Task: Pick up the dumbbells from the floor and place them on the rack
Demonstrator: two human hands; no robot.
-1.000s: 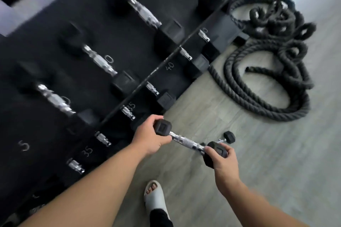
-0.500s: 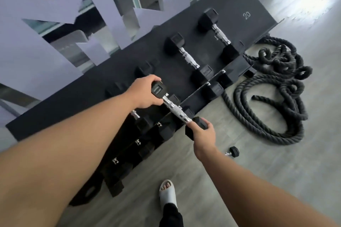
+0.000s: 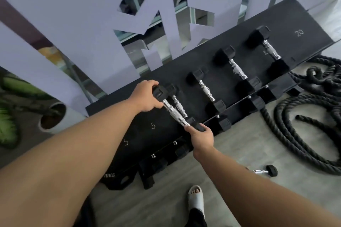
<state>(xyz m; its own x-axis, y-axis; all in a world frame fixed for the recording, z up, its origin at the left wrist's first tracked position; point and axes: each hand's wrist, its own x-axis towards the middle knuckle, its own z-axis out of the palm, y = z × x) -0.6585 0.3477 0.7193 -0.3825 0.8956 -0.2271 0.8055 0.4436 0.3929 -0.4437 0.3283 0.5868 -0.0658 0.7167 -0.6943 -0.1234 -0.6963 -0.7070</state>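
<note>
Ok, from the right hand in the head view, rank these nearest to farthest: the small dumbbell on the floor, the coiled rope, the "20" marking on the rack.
From the right hand:
1. Small dumbbell, on the floor, lower right.
2. Coiled rope, on the floor, farther right.
3. "20" marking, at the top shelf's far right end.

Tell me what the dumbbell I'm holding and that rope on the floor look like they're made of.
Held dumbbell: the handle looks like bright chromed metal, shiny with ridged bands; the heads look like matte black rubber or a similar coating, dull with no glare. Rope: apparently thick dark twisted fibre, judging by the spiral strand texture; which fibre is unclear.
</note>
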